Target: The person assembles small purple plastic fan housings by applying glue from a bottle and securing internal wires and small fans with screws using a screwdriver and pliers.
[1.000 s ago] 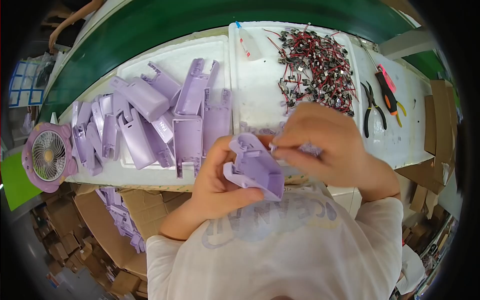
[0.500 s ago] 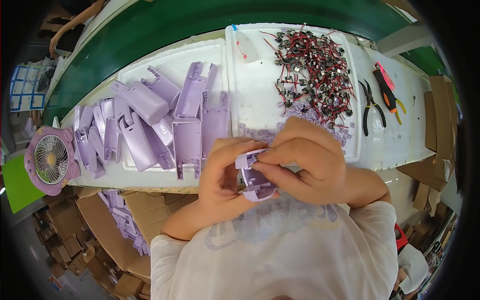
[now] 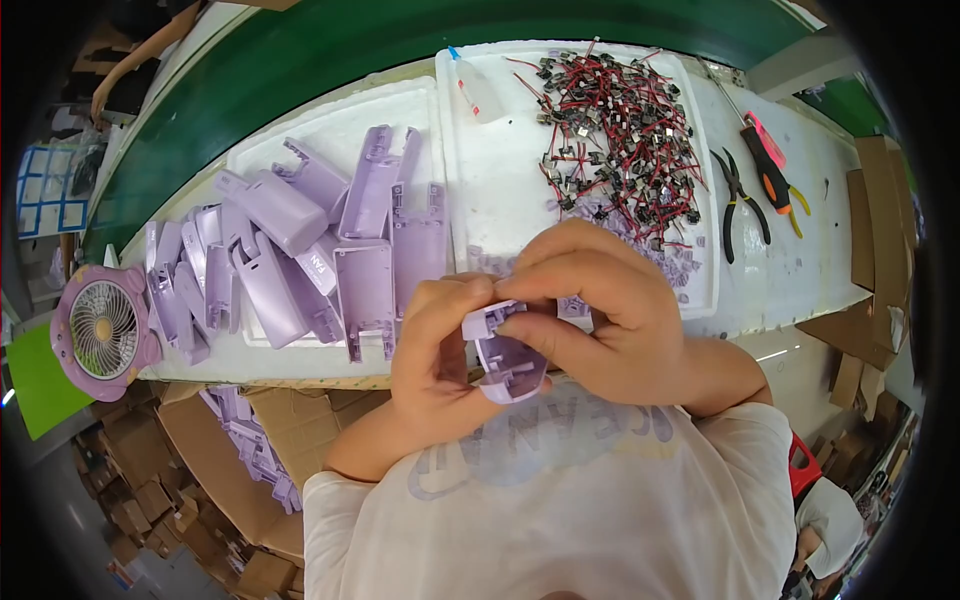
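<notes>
At the table's front edge (image 3: 775,308), both hands (image 3: 430,350) (image 3: 610,300) hold a lilac shell (image 3: 512,356).

A white T-shirt (image 3: 540,510) with short, loose sleeves (image 3: 762,440) carries faded grey-blue lettering (image 3: 548,428) across its chest.

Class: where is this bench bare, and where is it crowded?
Bare: the right foam tray, between bottle and small purple pieces; the bench below the pliers, left of the cardboard. Crowded: among purple shells and wired connectors.

Casings (image 3: 268,285) left of connectors (image 3: 622,145), pliers (image 3: 737,193) right
</notes>
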The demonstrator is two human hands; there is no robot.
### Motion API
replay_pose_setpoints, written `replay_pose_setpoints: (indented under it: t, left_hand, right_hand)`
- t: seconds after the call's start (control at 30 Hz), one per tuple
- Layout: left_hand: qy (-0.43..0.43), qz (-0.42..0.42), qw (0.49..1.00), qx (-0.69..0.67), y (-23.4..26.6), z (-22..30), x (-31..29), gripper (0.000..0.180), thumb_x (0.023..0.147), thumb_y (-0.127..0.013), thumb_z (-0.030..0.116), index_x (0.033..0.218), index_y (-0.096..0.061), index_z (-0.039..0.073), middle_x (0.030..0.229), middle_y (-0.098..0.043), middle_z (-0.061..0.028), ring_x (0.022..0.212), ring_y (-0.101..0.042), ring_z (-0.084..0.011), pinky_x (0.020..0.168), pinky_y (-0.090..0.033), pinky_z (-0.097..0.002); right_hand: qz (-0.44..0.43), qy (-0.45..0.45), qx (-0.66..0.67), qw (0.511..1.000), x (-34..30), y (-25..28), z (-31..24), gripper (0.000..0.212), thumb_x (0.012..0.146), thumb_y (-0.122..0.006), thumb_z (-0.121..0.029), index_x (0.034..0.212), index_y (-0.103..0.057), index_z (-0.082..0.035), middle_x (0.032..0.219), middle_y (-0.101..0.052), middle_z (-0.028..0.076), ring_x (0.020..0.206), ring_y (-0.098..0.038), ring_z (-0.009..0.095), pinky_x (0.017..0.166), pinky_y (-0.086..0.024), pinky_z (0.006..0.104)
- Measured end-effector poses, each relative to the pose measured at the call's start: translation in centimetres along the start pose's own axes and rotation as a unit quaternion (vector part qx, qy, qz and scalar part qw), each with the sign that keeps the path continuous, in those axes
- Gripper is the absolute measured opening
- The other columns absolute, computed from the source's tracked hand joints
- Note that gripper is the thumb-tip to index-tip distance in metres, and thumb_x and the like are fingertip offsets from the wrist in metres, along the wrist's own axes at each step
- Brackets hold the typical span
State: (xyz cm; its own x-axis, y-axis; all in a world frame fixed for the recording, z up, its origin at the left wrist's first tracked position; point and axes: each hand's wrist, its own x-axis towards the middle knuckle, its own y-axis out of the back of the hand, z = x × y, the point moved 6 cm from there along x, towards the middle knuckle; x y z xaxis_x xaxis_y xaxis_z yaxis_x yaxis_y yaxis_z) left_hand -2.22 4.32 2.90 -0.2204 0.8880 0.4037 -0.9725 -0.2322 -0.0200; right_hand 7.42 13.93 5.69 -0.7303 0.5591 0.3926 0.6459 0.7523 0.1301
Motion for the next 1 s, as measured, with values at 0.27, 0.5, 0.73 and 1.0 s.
replay_pose_setpoints:
  t: [0.27,0.5,0.73,1.0]
  left_hand:
    - [-0.011,0.013,0.999,0.041,-0.2,-0.3,-0.1,0.070,0.065,-0.076,0.002,0.126,-0.040,0.004,0.108,-0.046,-0.0120,0.099,-0.050,-0.0254,0.081,-0.044,-0.0339]
    - [-0.052,0.024,0.978,0.202,-0.2,-0.1,0.3,0.065,0.065,-0.075,0.007,0.122,-0.044,0.000,0.101,-0.050,-0.0139,0.092,-0.053,-0.0301,0.077,-0.044,-0.0363]
    - [0.285,0.047,0.935,-0.204,-1.9,-1.9,1.3,0.068,0.071,-0.069,0.000,0.130,-0.035,0.001,0.117,-0.050,-0.0094,0.105,-0.051,-0.0170,0.090,-0.041,-0.0319]
    - [0.357,0.101,0.896,-0.243,-0.6,-3.0,0.7,0.071,0.081,-0.061,0.036,0.133,-0.029,-0.001,0.107,-0.054,-0.0162,0.099,-0.056,-0.0289,0.090,-0.043,-0.0468]
  right_hand:
    - [0.015,-0.010,0.004,1.000,-0.3,-0.1,0.3,0.023,0.069,-0.065,0.008,0.091,-0.060,0.002,0.087,-0.059,0.013,0.077,-0.059,0.021,0.065,-0.046,0.0270]
    - [0.029,-0.050,0.029,0.998,-0.4,0.6,1.3,0.023,0.073,-0.061,0.009,0.094,-0.057,0.001,0.085,-0.059,0.010,0.077,-0.058,0.017,0.066,-0.046,0.0253]
    - [0.047,-0.192,-0.019,0.980,-0.5,5.5,3.2,0.012,0.081,-0.061,-0.001,0.092,-0.056,0.001,0.083,-0.058,0.003,0.076,-0.057,0.009,0.066,-0.046,0.0215]
    - [0.059,-0.237,-0.632,0.735,-7.5,17.2,4.8,0.029,0.074,-0.065,-0.017,0.097,-0.051,-0.005,0.105,-0.051,0.013,0.102,-0.046,0.033,0.082,-0.039,0.0412]
